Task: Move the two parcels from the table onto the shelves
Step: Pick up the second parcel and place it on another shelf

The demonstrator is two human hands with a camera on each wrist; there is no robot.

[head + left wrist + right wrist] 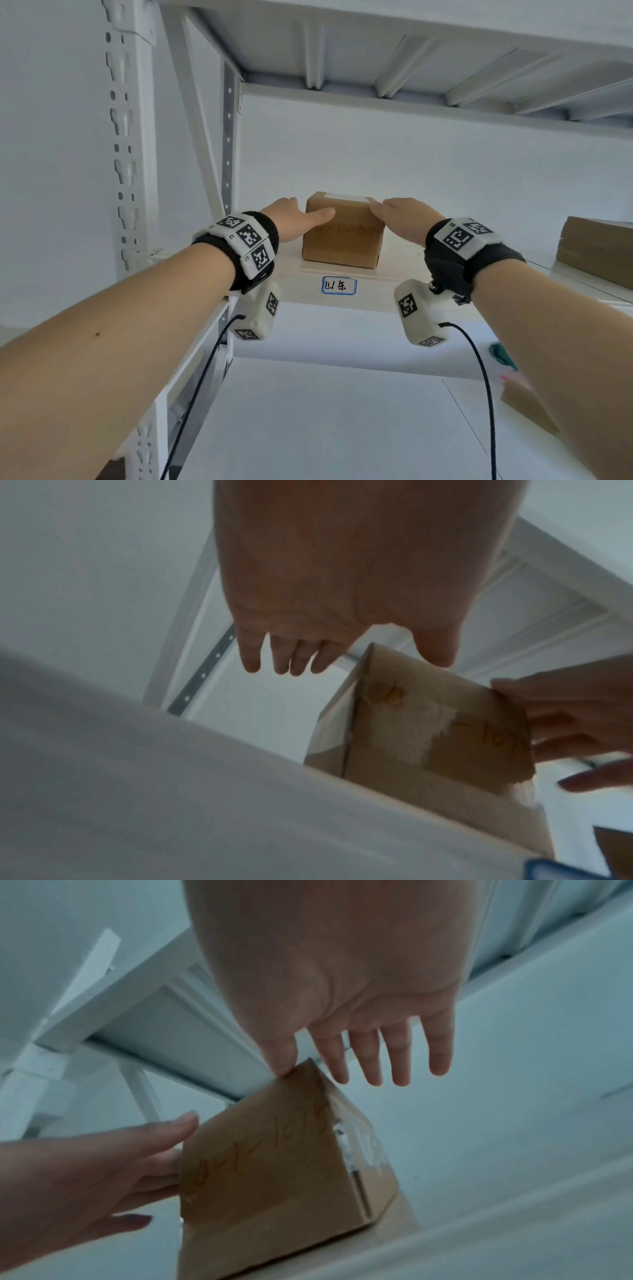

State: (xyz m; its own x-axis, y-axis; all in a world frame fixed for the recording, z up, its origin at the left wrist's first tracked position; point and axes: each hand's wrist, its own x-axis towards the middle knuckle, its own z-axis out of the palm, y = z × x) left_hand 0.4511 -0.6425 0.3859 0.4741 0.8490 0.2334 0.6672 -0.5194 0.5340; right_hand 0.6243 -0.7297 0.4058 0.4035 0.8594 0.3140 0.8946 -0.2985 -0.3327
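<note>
A small brown cardboard parcel (342, 236) with orange handwriting stands on the white shelf (397, 270), near its front edge. My left hand (308, 209) lies along the parcel's left side with straight fingers, thumb on the upper front. My right hand (390, 209) reaches past the right side, fingers straight, thumb touching the top right corner. In the left wrist view the left hand (342, 647) hangs over the parcel (428, 737). The right wrist view shows the right hand (359, 1053) with its thumb on the parcel (274, 1164). Neither hand curls round it.
A second, larger cardboard box (596, 250) sits on the same shelf at the right. A blue-framed label (339, 285) is stuck on the shelf's front edge. A perforated upright (133, 137) stands left. The upper shelf (376, 51) hangs overhead. A brown cardboard piece (524, 404) shows below my right forearm.
</note>
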